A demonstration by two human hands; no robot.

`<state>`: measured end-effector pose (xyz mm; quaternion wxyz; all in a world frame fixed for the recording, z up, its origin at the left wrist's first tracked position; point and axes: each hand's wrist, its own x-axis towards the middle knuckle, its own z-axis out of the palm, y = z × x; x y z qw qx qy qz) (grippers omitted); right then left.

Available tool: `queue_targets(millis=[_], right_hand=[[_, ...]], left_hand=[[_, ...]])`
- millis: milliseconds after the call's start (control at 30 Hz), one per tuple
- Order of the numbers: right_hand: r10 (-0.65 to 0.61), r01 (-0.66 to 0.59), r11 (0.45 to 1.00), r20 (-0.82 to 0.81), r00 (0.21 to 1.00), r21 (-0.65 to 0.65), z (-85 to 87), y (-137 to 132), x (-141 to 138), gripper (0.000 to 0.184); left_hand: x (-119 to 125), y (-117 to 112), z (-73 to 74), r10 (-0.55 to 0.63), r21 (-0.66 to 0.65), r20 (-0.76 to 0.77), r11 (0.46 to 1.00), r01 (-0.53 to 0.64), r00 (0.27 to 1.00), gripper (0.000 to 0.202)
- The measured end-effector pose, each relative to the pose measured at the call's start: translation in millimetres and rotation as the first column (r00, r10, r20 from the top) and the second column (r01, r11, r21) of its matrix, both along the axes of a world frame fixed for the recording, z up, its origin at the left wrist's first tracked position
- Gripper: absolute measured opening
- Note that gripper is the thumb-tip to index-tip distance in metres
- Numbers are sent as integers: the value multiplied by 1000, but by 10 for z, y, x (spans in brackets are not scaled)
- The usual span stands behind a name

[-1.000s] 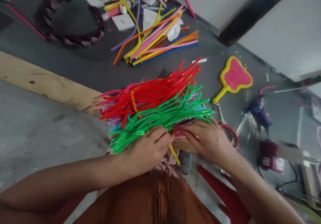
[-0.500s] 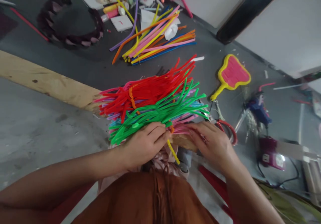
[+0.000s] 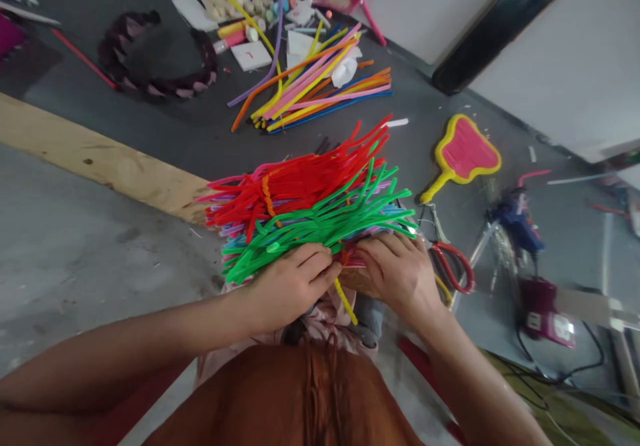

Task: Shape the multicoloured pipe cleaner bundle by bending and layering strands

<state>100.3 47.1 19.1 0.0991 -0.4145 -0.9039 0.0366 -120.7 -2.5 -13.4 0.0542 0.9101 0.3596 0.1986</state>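
Note:
A thick pile of pipe cleaners lies at the table's near edge. Red pipe cleaners (image 3: 310, 183) form the far side, bound by a twisted orange pipe cleaner (image 3: 267, 194). Nearer to me are green pipe cleaners (image 3: 325, 223), with pink and blue ones partly showing beneath. My left hand (image 3: 295, 283) is closed on the near side of the pile, by the green ones. My right hand (image 3: 403, 273) grips pink pipe cleaners at the near right, its fingertips largely hidden. Between the hands, a twisted yellow pipe cleaner (image 3: 346, 303) hangs down.
Red-handled scissors (image 3: 454, 266) lie just right of my right hand. Beyond are a yellow-edged pink paddle shape (image 3: 469, 149), a blue glue gun (image 3: 519, 219) and a purple box with cables (image 3: 543, 306). Loose pipe cleaners (image 3: 310, 89) and a dark headband (image 3: 113, 59) lie at the back.
My right hand has moved left along the pink pipe cleaners, closer to my left hand. The left hand stays in place. The view has shifted slightly.

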Motion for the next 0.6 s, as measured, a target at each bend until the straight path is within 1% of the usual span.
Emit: queue_targets(millis=[200, 367, 500, 600], right_hand=[[-7, 5, 999, -51, 999, -45, -41, -15, 45, 16], [-17, 11, 998, -91, 996, -69, -75, -27, 66, 15], [-39, 29, 996, -120, 992, -85, -44, -55, 93, 16], [-69, 47, 993, -198, 978, -112, -2, -90, 121, 14]], left_hand=[[34, -15, 14, -1, -43, -85, 999, -2, 996, 37], [39, -4, 7, 5, -33, -66, 999, -8, 998, 35], [20, 6, 29, 26, -36, -39, 999, -27, 999, 30], [28, 18, 79, 35, -87, -63, 995, -41, 997, 30]])
